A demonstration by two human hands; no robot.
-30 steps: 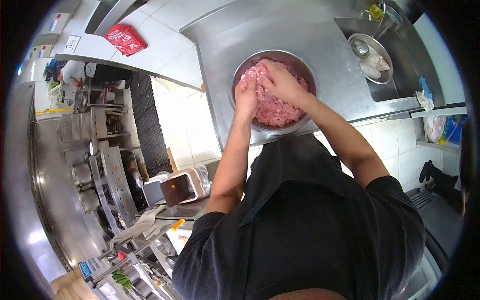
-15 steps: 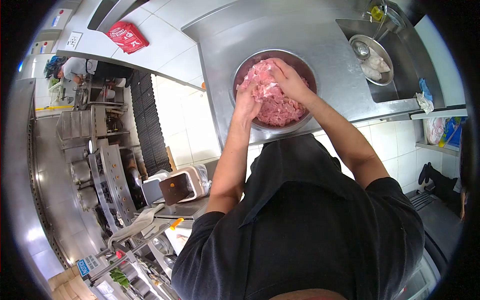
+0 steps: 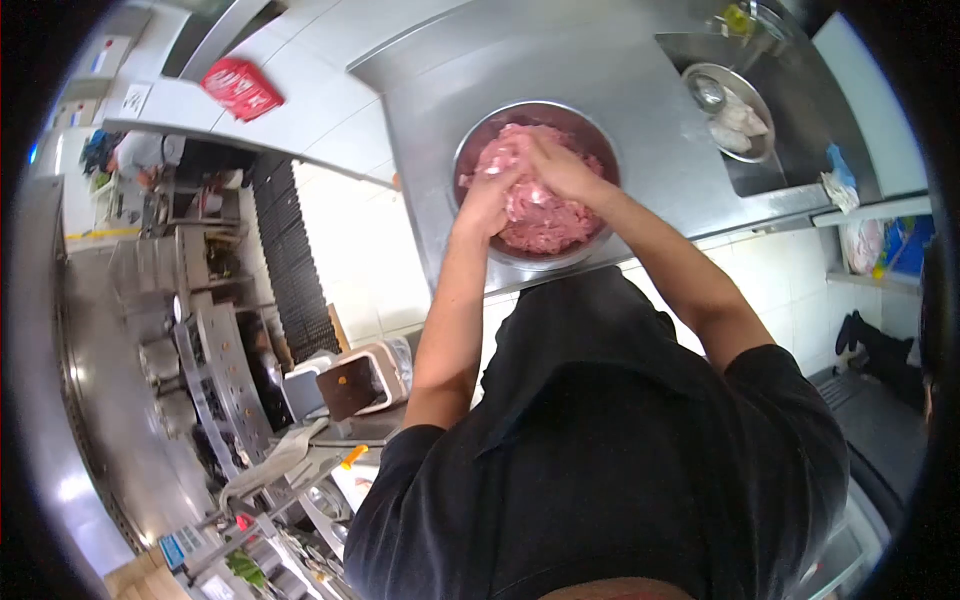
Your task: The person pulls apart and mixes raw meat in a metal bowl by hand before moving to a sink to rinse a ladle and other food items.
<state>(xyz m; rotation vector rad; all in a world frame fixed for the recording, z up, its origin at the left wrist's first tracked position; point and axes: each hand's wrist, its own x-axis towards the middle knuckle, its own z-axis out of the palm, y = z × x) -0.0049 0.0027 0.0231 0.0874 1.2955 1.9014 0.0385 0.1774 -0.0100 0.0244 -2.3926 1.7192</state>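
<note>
A wide steel bowl (image 3: 612,140) stands on the steel counter, filled with pale pink chopped raw meat (image 3: 545,225). My left hand (image 3: 488,197) is at the left side of the meat, its fingers curled round a clump and partly sunk in it. From the right, my right hand (image 3: 562,170) presses on the same clump, with fingers pointing toward the left hand. Both hands are bare and somewhat blurred, and the meat hides several fingertips.
At the right is a sink (image 3: 800,130) with a metal bowl (image 3: 768,120) holding pale pieces and a ladle (image 3: 708,93). A red packet (image 3: 243,90) lies upper left. A brown-lidded bin (image 3: 350,388) stands lower left. Another person (image 3: 150,150) works far left.
My hands have lowered the lifted clump of meat and pressed it down into the bowl. The whole view has shifted slightly, and the bowl appears a little further left.
</note>
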